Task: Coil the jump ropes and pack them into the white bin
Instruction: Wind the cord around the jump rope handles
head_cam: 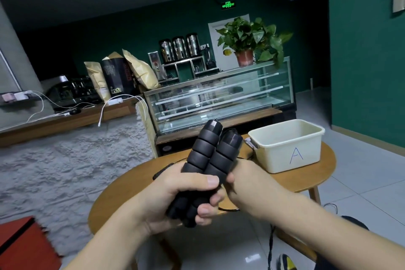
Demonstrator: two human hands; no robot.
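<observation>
My left hand (175,195) grips two black ribbed jump rope handles (210,155) side by side, their tips pointing up and away. My right hand (247,182) is just behind and right of the handles, its fingers hidden behind them, so I cannot tell whether it holds anything. A thin black rope (271,245) hangs down below the table edge near my right forearm. Another black handle (161,172) lies on the round wooden table (326,173) behind my left hand. The white bin (285,149), marked with a letter A, stands on the table's far right.
A glass display counter (219,96) stands behind the table, with a potted plant (247,41) on top. A grey textured counter wall (72,155) runs along the left. A red box (24,245) sits at the lower left. Tiled floor lies to the right.
</observation>
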